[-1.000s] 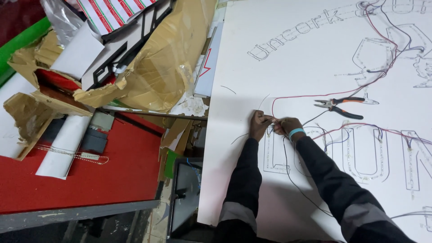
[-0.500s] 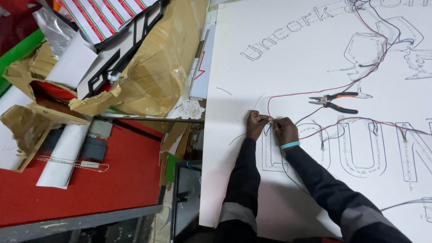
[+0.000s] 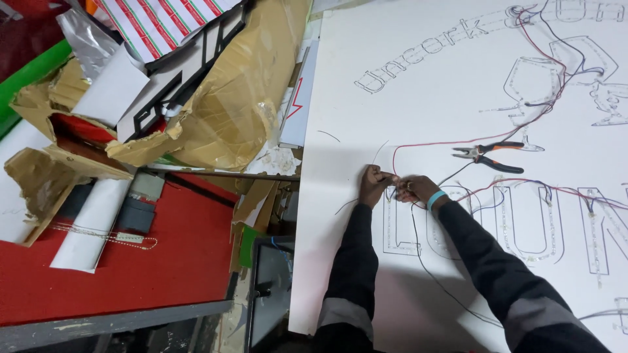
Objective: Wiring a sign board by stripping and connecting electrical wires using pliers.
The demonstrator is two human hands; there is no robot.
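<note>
Nearest, two dark sleeves with grey cuffs reach onto the large white sign board (image 3: 340, 216). The left hand (image 3: 374, 184) and right hand (image 3: 417, 189) meet almost touching at the top of a letter outline; the fingers of both are pinched closed on the thin red and black wires (image 3: 393, 175), held taut between them, probably so the ends can be joined. Orange-and-black handled pliers (image 3: 487, 155) lie just beyond the right hand, within easy reach. Further wires run across the outlined letters towards the top. To the left, a red surface (image 3: 183, 261) carries a white paper roll (image 3: 91, 225), with crumpled brown cardboard (image 3: 229, 111) heaped behind.
</note>
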